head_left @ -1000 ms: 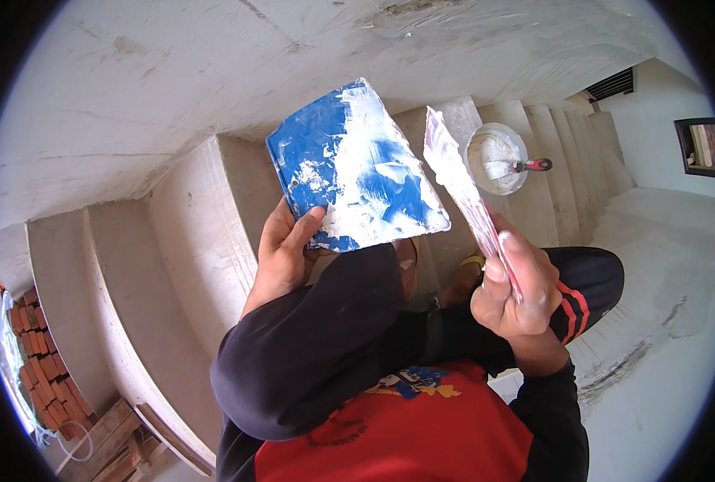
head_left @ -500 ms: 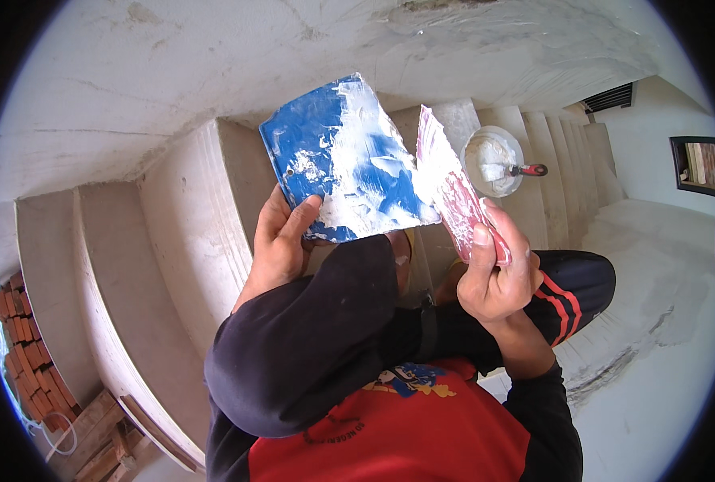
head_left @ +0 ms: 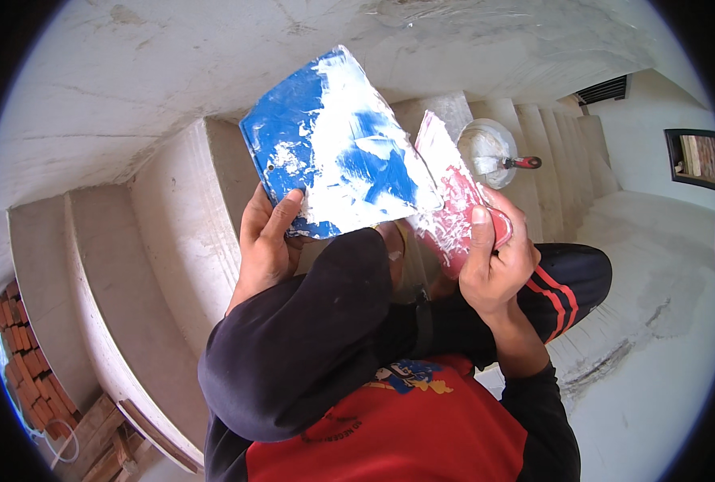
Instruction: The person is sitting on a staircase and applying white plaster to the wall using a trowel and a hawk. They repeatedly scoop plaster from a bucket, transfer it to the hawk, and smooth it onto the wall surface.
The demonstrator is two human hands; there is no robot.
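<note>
My left hand (head_left: 265,241) grips the lower edge of a blue square board (head_left: 333,145) smeared with white putty, held up in front of me. My right hand (head_left: 494,257) holds a red putty scraper (head_left: 447,189), its blade streaked with white and touching the board's right edge. Both sleeves are black, and a raised knee in black cloth sits between my arms.
Bare plastered stairs (head_left: 156,249) run below me. A white bucket (head_left: 487,147) with a red-handled tool (head_left: 522,162) in it stands on a step beyond the scraper. Red bricks (head_left: 20,361) are stacked at the lower left. A grey floor (head_left: 662,337) spreads to the right.
The scraper has swung in from apart on the right until its blade meets the board's right edge. The board has tilted slightly and come closer.
</note>
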